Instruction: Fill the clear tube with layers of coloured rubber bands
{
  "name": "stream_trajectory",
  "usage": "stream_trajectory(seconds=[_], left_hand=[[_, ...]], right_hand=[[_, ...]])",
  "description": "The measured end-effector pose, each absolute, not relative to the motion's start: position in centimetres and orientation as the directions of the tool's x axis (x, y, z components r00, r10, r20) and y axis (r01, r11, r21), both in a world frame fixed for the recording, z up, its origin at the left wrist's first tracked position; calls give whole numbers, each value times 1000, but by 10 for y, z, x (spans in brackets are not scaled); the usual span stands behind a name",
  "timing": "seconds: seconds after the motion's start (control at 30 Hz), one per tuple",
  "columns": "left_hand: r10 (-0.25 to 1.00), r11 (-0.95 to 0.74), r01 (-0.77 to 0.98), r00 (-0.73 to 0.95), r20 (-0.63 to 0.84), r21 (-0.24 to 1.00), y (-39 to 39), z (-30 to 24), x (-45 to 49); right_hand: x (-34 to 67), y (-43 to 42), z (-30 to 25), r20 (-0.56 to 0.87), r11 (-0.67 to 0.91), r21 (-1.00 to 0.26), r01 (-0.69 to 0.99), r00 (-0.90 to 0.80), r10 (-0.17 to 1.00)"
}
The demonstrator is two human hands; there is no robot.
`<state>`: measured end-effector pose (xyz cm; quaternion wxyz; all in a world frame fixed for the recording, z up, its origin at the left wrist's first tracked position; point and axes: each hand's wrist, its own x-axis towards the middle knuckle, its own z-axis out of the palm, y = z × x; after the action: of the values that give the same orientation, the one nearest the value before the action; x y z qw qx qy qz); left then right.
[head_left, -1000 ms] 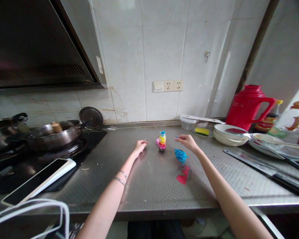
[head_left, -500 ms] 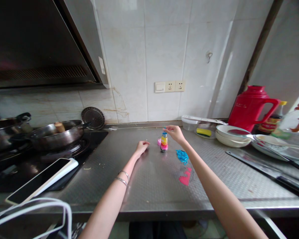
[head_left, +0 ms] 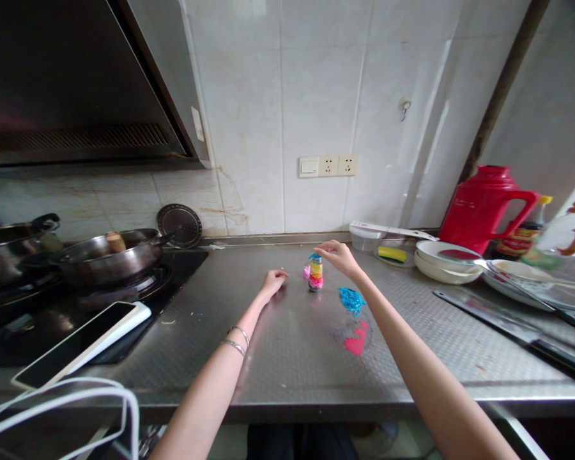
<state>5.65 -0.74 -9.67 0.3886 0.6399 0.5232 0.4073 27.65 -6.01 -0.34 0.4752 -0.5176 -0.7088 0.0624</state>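
Note:
A small clear bottle (head_left: pixel 315 273) stands upright on the steel counter, filled with pink, red and yellow layers and something blue at the top. My right hand (head_left: pixel 339 257) is over its mouth, thumb and fingertips pinched on a thin blue strand (head_left: pixel 312 256) at the rim. My left hand (head_left: pixel 271 283) rests on the counter left of the bottle, fingers curled together, with nothing visible in them. A small pink object (head_left: pixel 306 272) sits just behind the bottle. Nearer me lie a tangled heap of blue strands (head_left: pixel 351 300) and a clear bag (head_left: pixel 357 340) with a red pattern.
A stove with a steel pan (head_left: pixel 110 259) and a phone (head_left: pixel 76 348) are at the left, above a white cable (head_left: pixel 129 409). To the right are a knife (head_left: pixel 483 316), stacked bowls (head_left: pixel 445 268), a yellow sponge (head_left: pixel 391 255) and a red thermos (head_left: pixel 479 207).
My right hand has come down slightly at the bottle's mouth, and the blue strand now sits lower at the rim. My left hand stays in place.

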Motion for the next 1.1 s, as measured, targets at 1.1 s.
stream_trajectory(seconds=[1.1], left_hand=[[820,-319,720,536,-202,616,-40,-38,43]], right_hand=[[347,-87,-89,408,178,-666,724,154,900]])
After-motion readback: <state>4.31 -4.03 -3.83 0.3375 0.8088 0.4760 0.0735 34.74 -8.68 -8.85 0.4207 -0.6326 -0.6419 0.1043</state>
